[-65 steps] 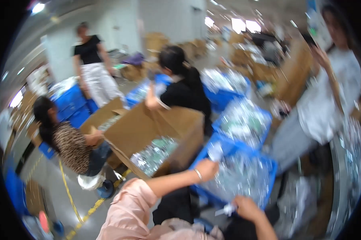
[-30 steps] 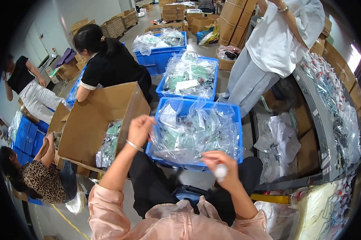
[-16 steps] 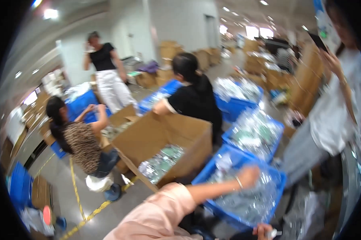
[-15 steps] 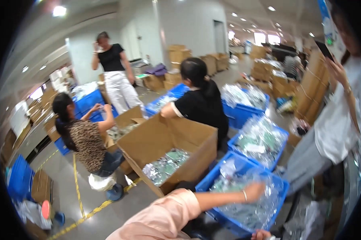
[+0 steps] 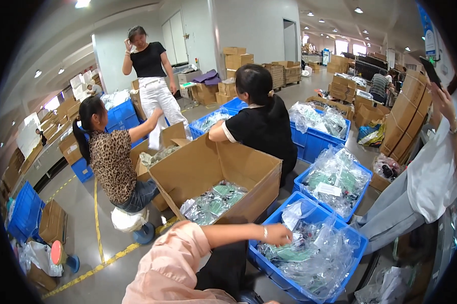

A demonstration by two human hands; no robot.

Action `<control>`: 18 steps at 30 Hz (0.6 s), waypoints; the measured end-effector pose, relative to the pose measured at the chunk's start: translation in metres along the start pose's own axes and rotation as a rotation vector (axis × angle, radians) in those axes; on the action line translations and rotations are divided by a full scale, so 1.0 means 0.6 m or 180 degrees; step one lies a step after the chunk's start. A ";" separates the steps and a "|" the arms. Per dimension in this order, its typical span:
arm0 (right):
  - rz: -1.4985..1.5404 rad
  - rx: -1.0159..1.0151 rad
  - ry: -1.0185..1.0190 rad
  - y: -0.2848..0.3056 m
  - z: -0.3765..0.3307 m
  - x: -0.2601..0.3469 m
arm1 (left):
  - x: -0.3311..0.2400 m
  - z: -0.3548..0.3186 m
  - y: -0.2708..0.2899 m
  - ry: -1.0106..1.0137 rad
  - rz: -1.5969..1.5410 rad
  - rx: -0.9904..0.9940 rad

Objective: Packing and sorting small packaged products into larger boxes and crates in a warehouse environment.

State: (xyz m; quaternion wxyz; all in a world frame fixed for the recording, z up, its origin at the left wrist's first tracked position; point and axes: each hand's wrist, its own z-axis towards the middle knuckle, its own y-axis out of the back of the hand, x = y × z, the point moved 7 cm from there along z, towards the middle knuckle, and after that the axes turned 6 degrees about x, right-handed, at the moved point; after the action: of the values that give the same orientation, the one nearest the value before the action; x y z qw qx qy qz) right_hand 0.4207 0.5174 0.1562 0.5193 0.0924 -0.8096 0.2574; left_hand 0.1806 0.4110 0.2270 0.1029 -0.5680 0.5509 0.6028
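My left hand reaches in a pink sleeve over the left part of a blue bin. Its fingers are curled together; what they hold, if anything, is hidden. Below and beside it the bin is heaped with clear plastic bags that have green flat pieces in them, perhaps circuit boards. Of my right hand there seems to be only a sliver of skin at the bottom edge, its fingers out of sight. Left of the bin stands an open cardboard box with similar bagged green pieces inside.
A second blue bin of bagged pieces adjoins the first, with another blue bin beyond. A seated person in black and one in leopard print sit around the box. Someone stands at right, another at back.
My left hand has moved left, from the bin's middle to its left part. My right hand has dropped almost out of view from the bin's near edge. The leopard-print person's arm now reaches forward.
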 end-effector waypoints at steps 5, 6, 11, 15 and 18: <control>-0.0052 0.0132 -0.0723 -0.033 0.036 -0.004 | 0.107 -0.094 0.210 -0.0161 0.0061 -0.1028; -0.0002 0.0033 -0.0682 -0.032 0.041 0.000 | 0.140 -0.117 0.251 0.0668 -0.0414 -0.1380; -0.0450 -0.0161 -0.1050 -0.016 0.077 -0.030 | 0.424 -0.160 0.353 0.2072 0.1080 -0.0815; -0.0438 -0.0258 -0.1294 -0.011 0.101 -0.084 | 0.699 -0.138 0.268 0.2352 0.1821 0.0003; -0.0530 -0.0319 -0.1587 0.018 0.138 -0.098 | 0.770 -0.123 0.196 0.2818 0.1194 0.0383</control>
State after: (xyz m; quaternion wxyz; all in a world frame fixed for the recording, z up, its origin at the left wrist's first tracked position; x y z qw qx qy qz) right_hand 0.3767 0.4773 0.0733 0.3271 0.1935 -0.9139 0.1426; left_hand -0.0194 0.0780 -0.0589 -0.2192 -0.6539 0.6685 0.2784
